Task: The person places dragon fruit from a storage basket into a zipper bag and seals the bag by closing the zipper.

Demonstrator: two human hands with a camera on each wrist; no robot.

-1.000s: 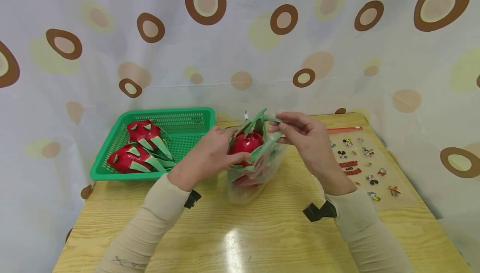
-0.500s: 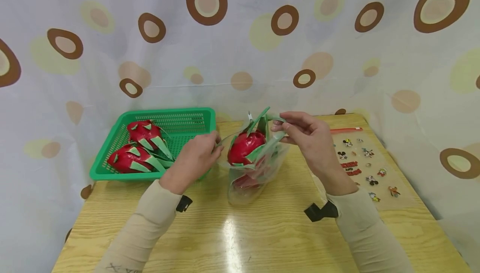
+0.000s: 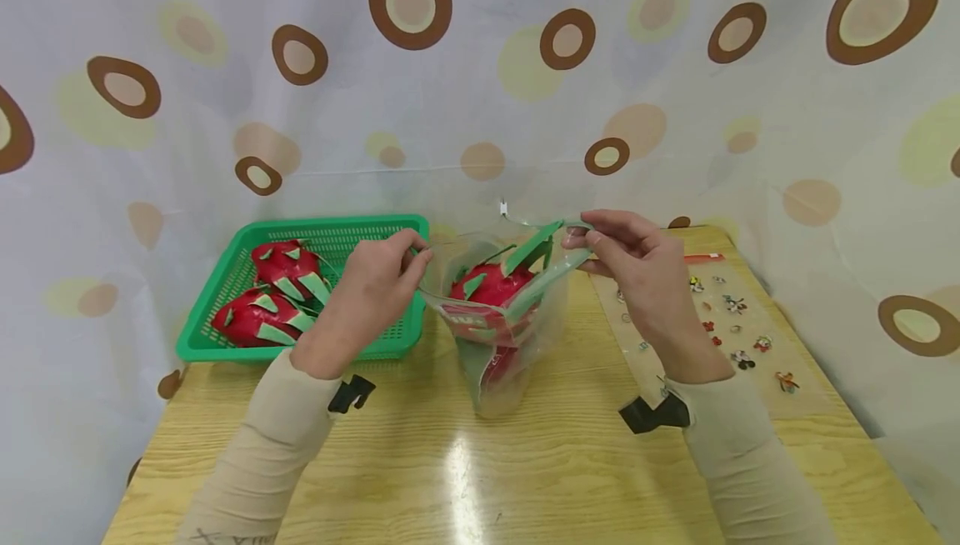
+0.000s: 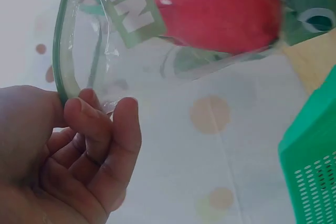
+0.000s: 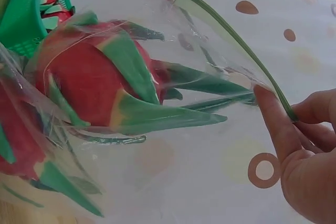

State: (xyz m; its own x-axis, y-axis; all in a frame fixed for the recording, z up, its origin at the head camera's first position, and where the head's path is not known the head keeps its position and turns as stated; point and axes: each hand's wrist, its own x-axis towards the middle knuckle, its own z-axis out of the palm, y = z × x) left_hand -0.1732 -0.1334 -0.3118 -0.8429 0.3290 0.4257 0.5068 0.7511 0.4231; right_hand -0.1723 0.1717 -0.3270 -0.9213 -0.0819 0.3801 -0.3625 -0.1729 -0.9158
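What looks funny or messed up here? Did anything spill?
Nothing looks spilled or broken. The only slightly odd bit is a green leaf on the upper dragon fruit in the clear zip bag: it sticks up to the bag's opening, near the right hand, instead of sitting lower inside.

- Head: from farthest off, forward and down across the table (image 3: 405, 478) to the backdrop (image 3: 480, 103).
- Left wrist: close, looking past the left fingers (image 4: 127, 129) at the clear bag (image 4: 137, 24).
- Right wrist: close, facing the clear bag from beside the right fingers (image 5: 277, 121).
- All three share clear bag and green basket (image 3: 352, 238).
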